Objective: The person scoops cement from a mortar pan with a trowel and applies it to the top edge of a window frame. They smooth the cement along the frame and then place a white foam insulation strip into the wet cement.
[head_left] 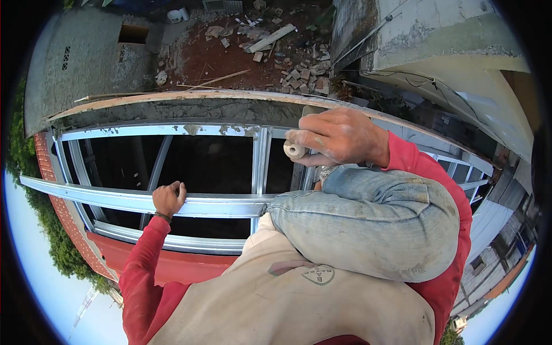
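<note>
My left hand [169, 199] is closed over the edge of a long silvery metal rail [221, 205], part of a light steel frame. My right hand [339, 137] grips a tool with a pale round handle [295, 149]; a hole shows in the handle's end. It looks like a trowel, with a bit of its flat grey blade [310, 109] showing beyond my fingers. Just past the frame runs a ledge of wet grey mortar [218, 109], bordered by a wooden board [190, 96]. Grey smears mark the frame's far rail [155, 131]. My bent knee, in jeans, rests beside my right hand.
Dark openings [201, 164] gape between the rails, with a cross member [260, 161] joining them. Far below, past the board, lies red ground with broken bricks [305, 77] and planks. A plastered wall [448, 34] rises at the right; red roof edging [49, 161] is at the left.
</note>
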Demonstrator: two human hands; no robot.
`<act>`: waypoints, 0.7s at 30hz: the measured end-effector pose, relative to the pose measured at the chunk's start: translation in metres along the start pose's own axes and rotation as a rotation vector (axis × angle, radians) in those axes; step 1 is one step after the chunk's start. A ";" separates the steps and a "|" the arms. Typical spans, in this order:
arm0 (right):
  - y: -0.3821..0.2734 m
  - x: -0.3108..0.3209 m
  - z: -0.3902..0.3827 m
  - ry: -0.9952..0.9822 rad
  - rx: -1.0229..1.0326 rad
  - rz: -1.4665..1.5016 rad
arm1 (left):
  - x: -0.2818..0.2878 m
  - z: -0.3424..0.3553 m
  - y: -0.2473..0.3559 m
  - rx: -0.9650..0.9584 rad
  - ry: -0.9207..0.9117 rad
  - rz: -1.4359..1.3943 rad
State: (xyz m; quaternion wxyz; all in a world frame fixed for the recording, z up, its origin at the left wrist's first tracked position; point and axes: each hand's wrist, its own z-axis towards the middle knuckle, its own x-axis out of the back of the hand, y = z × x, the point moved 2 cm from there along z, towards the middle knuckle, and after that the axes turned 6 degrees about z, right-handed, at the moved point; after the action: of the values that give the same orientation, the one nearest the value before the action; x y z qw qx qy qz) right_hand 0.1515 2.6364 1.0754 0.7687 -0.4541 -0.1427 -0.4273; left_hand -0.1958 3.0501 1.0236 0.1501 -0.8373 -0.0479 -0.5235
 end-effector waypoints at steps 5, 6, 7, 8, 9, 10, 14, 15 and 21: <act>0.037 -0.075 -0.009 -0.197 -0.145 0.109 | 0.006 0.013 0.003 -0.007 -0.003 -0.008; 0.046 -0.096 -0.017 -0.283 -0.191 0.089 | 0.008 0.016 0.008 -0.016 -0.009 0.006; 0.051 -0.121 -0.021 -0.266 -0.176 0.139 | 0.014 0.013 0.008 -0.005 -0.038 0.021; 0.056 -0.142 -0.017 -0.259 -0.162 0.172 | 0.014 0.007 0.006 0.003 -0.055 0.023; 0.054 -0.151 -0.012 -0.296 -0.195 0.221 | 0.009 0.005 0.008 -0.043 0.065 0.059; 0.054 -0.159 -0.014 -0.296 -0.217 0.234 | 0.008 0.000 0.009 -0.059 0.111 0.055; 0.049 -0.119 -0.037 -0.165 -0.506 0.434 | -0.017 -0.006 0.013 -0.046 0.065 0.018; 0.055 -0.105 -0.060 -0.100 -0.538 0.539 | -0.020 -0.001 0.012 -0.072 0.042 0.027; -0.019 0.122 -0.155 -0.522 -1.290 0.777 | 0.004 -0.018 0.000 0.044 -0.273 -0.096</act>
State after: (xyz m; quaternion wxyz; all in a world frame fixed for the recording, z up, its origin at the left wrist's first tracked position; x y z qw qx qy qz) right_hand 0.1825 2.4409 1.0761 0.3898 -0.9122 0.1257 -0.0068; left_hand -0.2098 3.0441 1.0345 0.1355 -0.8940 -0.1195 -0.4101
